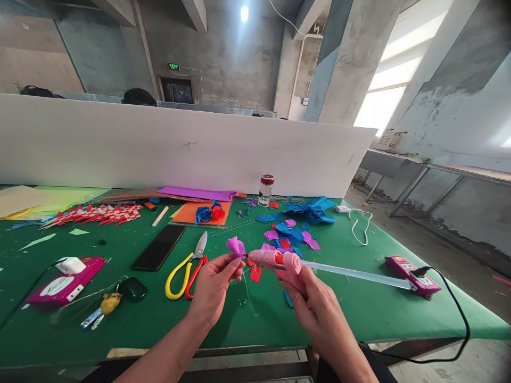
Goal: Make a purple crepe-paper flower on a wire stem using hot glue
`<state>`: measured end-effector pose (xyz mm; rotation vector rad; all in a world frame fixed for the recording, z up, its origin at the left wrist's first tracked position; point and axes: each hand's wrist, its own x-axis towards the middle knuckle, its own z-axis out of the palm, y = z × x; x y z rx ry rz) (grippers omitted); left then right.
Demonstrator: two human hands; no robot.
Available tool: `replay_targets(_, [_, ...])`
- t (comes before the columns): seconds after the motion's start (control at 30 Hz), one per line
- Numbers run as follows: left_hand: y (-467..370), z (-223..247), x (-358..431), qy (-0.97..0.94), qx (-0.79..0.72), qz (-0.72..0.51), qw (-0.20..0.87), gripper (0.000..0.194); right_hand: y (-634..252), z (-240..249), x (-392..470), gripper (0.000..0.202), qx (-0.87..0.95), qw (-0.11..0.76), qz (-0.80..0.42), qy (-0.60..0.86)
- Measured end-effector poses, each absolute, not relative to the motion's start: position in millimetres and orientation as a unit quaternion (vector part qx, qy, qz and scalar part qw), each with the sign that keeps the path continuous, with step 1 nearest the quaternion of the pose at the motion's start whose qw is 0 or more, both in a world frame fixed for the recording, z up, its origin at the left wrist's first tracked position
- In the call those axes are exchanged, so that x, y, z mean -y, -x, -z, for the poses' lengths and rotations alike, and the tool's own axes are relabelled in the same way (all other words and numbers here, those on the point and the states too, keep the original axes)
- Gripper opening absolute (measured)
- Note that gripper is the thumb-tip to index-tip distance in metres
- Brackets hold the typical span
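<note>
Between its thumb and fingers, my left hand [217, 279] pinches a small purple paper flower [236, 247], petals up. My right hand [313, 300] is wrapped round a pink glue gun [275, 259], whose nozzle points left at the base of the flower, touching or very near it. A long clear glue stick [355, 274] sticks out of the gun's back. Beyond the gun lie blue paper petals [289, 233], with purple and red ones among them. Scissors [191, 266] with yellow and red handles rest left of my left hand.
On the green table [159, 324] lie a black phone [158, 247], keys [98, 314], a magenta power strip [67, 282] at left and another [413, 276] at right with a black cable. Farther back are finished paper flowers [209, 213], a glass jar [265, 190] and a white board [179, 146].
</note>
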<state>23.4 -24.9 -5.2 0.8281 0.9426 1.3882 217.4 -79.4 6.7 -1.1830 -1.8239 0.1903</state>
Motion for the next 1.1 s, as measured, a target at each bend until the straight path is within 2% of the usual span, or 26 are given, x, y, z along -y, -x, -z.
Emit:
replay_targets(0.5, [-20.9,12.8,22.3,-0.367,-0.361,-0.576,0.635,0.023,-215.8,-16.2,80.9,0.023,0.71,0.499,-0.144,0.476])
replay_targets(1.1, [-22.1,11.3,23.3,-0.371,-0.363,-0.569,0.638,0.022,-218.2,-16.2,80.6,0.029,0.716,0.488,-0.186,0.463])
